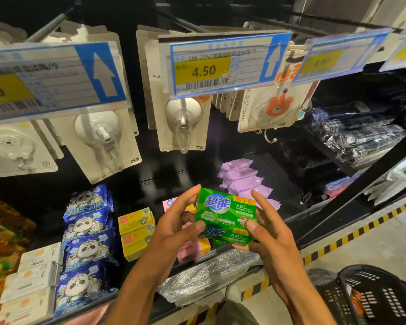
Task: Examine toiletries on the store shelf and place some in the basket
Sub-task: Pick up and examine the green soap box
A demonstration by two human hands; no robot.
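- While both hands hold it, soap pack [225, 214] (green, blue logo) sits tilted in the air just above the shelf's front edge, printed face toward cam.
- L hand [174, 224]: thumb pressed on pack's lower-left front, fingers curled up along the left side & behind.
- R hand [274, 233]: thumb on lower-right front, index stretched up beside the right edge, other fingers under the pack.
- Basket [384, 285]: black, slotted, on the floor at lower right, below R forearm, well apart from the pack; sth orange inside, can't tell what.
- Floor [389, 242]: pale, w/ yellow-black tape [352, 235] along the shelf base; shoe [232, 293] shows btw the forearms.
- Foil packs [209, 275], silver, lie at the shelf front, under the hands.
- Shelf [150, 179], dark, L to R: white boxes [33, 273]; panda packs [87, 242], blue, in a row front to back; yellow boxes [136, 231], stacked; pink packs [190, 250], partly hidden by L hand.
- Purple packs [244, 179] sit farther back, behind R hand's fingertips.
- Hook cards [183, 123] hang above on pegs; bear card [277, 106], orange, to their right.
- Price tag [204, 69] in front of them reads 4.50; other tags blurred.
- Dark wrapped goods [361, 137] fill the side shelves at far right.
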